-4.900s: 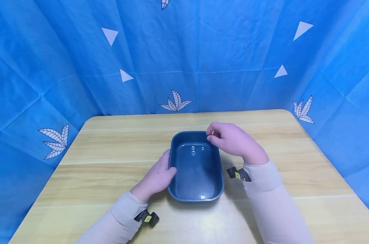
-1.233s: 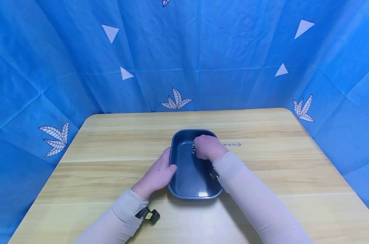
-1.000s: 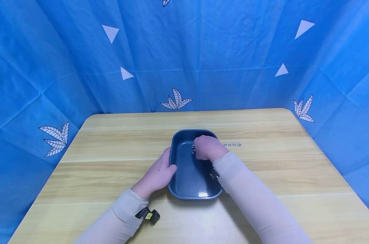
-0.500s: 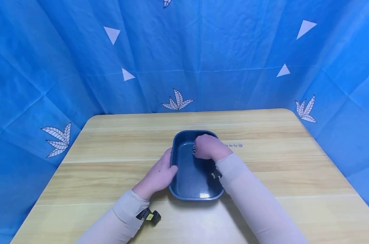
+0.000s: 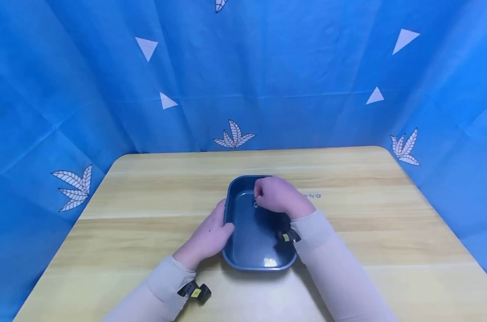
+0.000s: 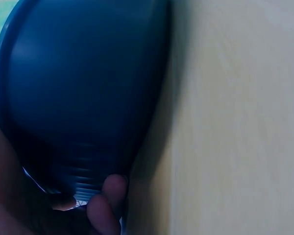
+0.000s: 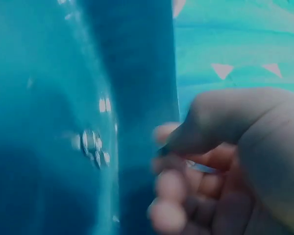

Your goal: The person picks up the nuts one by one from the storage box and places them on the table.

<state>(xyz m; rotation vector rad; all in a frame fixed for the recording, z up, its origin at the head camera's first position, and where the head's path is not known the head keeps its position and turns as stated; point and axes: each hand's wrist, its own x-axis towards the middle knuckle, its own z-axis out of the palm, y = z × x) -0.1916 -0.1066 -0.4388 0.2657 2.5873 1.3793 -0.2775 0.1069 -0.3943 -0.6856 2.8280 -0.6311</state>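
A dark blue rectangular tray (image 5: 259, 241) stands on the table. My left hand (image 5: 208, 233) grips its left side, thumb over the rim and fingers (image 6: 115, 188) against the outer wall. Over the tray's far end is my right hand (image 5: 281, 196), its fingers curled. In the right wrist view its thumb and index fingertip pinch together on a small dark bit, blurred but apparently a metal nut. Below, shiny metal nuts (image 7: 90, 141) lie on the tray floor; the head view shows one nut (image 5: 255, 205) beside the fingertips, others being partly hidden.
Several more small nuts (image 5: 318, 195) lie in a row on the table right of the tray, partly behind the right hand. The wooden table (image 5: 138, 232) ends at a blue curtain (image 5: 308, 120) at the back and sides.
From beside the right rim, my right hand has moved left over the tray floor, bent down there, and now rises slightly with fingertips showing. My left hand stays on the tray.
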